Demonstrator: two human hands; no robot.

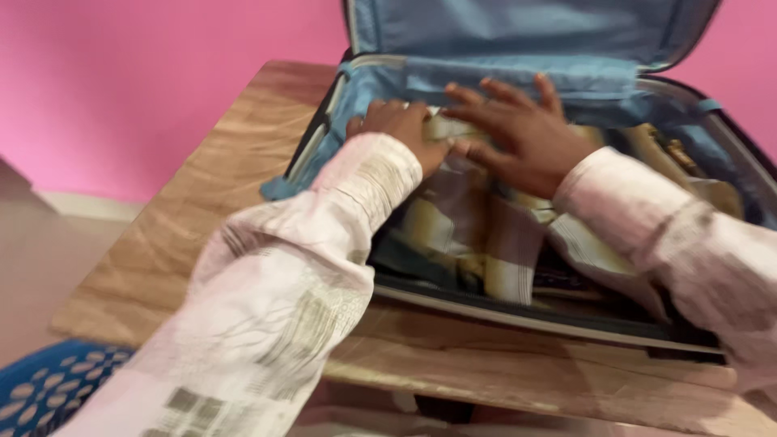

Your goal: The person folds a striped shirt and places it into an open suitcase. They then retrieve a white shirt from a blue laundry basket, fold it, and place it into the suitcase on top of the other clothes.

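Your 2 hands press down on a folded plaid cloth [477, 235] lying inside an open blue suitcase [518, 81] on a wooden table [178, 235]. Your right hand [526, 133] lies flat with fingers spread across the cloth's far end, gripping nothing. Your left hand [401, 129] rests just beside it, fingers curled at the cloth's far-left corner; whether it grips the fabric cannot be told.

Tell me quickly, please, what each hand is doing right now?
Left hand: fingers curled, pressing on the folded striped cloth in the open suitcase; whether it grips is unclear.
Right hand: open, fingers spread flat on the same cloth.
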